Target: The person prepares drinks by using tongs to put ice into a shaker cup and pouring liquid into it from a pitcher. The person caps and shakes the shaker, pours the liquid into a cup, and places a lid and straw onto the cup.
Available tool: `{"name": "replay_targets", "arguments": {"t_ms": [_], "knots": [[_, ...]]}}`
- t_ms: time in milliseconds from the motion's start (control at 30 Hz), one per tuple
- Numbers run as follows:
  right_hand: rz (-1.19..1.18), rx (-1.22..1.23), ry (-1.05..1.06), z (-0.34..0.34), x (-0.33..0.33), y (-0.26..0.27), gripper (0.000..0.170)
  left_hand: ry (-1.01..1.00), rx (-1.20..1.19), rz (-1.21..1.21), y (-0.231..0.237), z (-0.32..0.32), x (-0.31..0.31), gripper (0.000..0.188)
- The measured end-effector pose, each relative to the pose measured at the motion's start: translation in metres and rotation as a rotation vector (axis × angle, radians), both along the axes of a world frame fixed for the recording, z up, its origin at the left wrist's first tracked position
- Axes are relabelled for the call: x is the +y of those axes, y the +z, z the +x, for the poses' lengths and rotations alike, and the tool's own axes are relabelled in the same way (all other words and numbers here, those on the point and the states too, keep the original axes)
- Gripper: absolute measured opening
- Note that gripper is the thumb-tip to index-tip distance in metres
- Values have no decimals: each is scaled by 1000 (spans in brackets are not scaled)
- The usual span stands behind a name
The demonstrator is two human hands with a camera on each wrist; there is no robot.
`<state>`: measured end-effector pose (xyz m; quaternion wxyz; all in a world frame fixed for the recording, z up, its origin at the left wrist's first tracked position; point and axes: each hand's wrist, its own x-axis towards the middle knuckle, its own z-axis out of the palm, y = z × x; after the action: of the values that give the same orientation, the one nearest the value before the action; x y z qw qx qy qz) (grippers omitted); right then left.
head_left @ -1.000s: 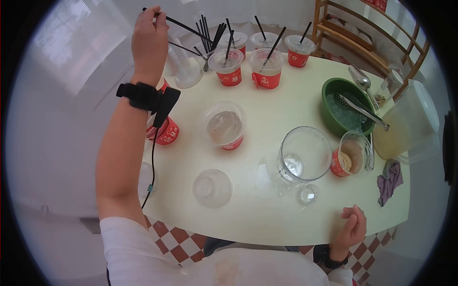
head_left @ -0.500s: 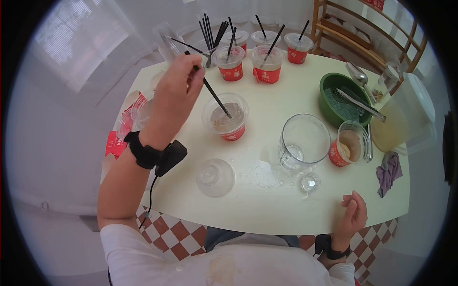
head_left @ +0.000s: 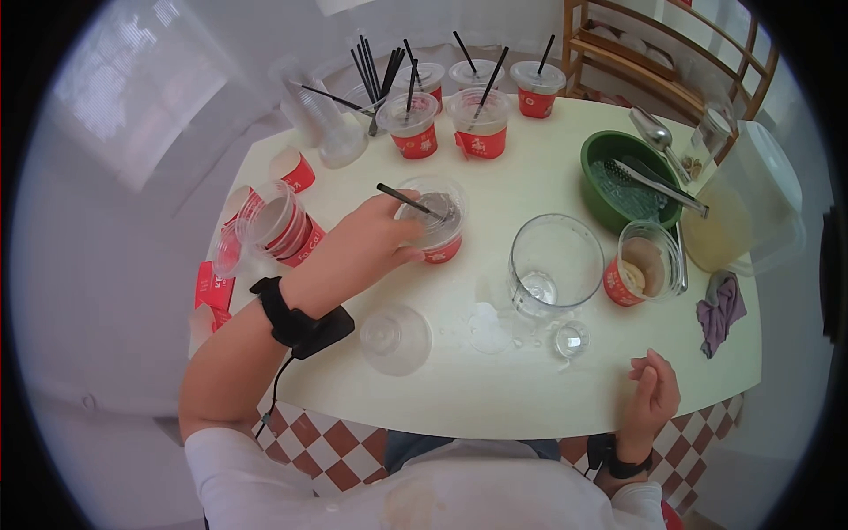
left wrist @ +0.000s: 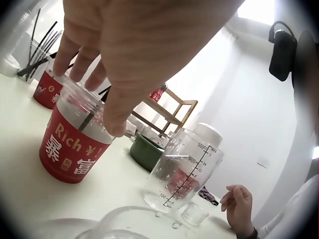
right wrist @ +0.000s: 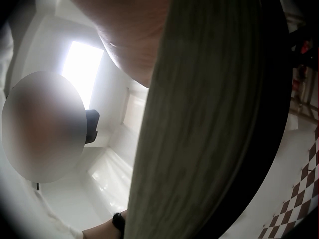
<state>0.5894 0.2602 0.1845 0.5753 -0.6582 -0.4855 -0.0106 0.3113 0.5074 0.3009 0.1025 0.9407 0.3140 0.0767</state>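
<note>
My left hand (head_left: 375, 238) reaches over a lidded clear cup with a red sleeve (head_left: 442, 250). Its fingers and thumb come down around the cup's rim, seen from the side in the left wrist view, where gold lettering shows on the sleeve (left wrist: 67, 149). A black straw (head_left: 405, 200) stands tilted in this cup, its upper end leaning left over the hand. At the table's front right edge my right hand (head_left: 652, 393) rests with loosely bent fingers, holding nothing. A clear upturned plastic cup (head_left: 396, 340) lies in front of the left hand.
Several red-sleeved cups (head_left: 481, 132) with straws stand at the back, beside a holder of black straws (head_left: 375, 75). Stacked cups (head_left: 274, 221) lie left. On the right are a measuring jug (head_left: 556, 265), green bowl (head_left: 594, 190) with tongs, pitcher (head_left: 733, 221) and cloth (head_left: 722, 314).
My left hand has come down from the back left with a straw, which now stands in the middle cup. The hand has moved to that cup's rim. My right hand stays in place.
</note>
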Motion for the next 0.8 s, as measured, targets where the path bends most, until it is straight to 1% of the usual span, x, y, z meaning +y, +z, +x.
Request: {"name": "replay_targets", "arguments": {"t_ms": [67,200,267,300,367,467,500,533,600,667,733,800], "knots": [[3,-1,-2,1,0,-1,17,-88,15,67,-3,20,11,19],[-2,7,12,3,-2,-1,16,-147,1,93,-6,71,31,17],[-11,8,4,4,-3,1,15,-220,35,186,-9,95,46,12],[-11,-4,14,5,-3,1,15,-231,32,188,-14,106,55,12],[-8,-16,14,5,-3,2,14,-297,-44,285,-19,127,70,8],[-29,-37,19,5,-4,5,14,-265,-21,326,-23,154,86,6],[-39,-34,46,5,-4,6,16,-252,-19,361,-24,162,91,5],[-49,-30,76,6,-4,6,20,-258,-20,397,-25,167,97,9],[-57,-34,74,6,-4,8,19,-233,-14,429,-31,180,110,7],[-65,-37,72,6,-5,8,19,-206,-7,461,-33,186,118,5],[-78,-35,67,7,-6,9,18,-199,42,554,-31,190,123,7],[-71,-35,69,7,-5,9,18,-165,37,558,-32,195,128,8]]}}
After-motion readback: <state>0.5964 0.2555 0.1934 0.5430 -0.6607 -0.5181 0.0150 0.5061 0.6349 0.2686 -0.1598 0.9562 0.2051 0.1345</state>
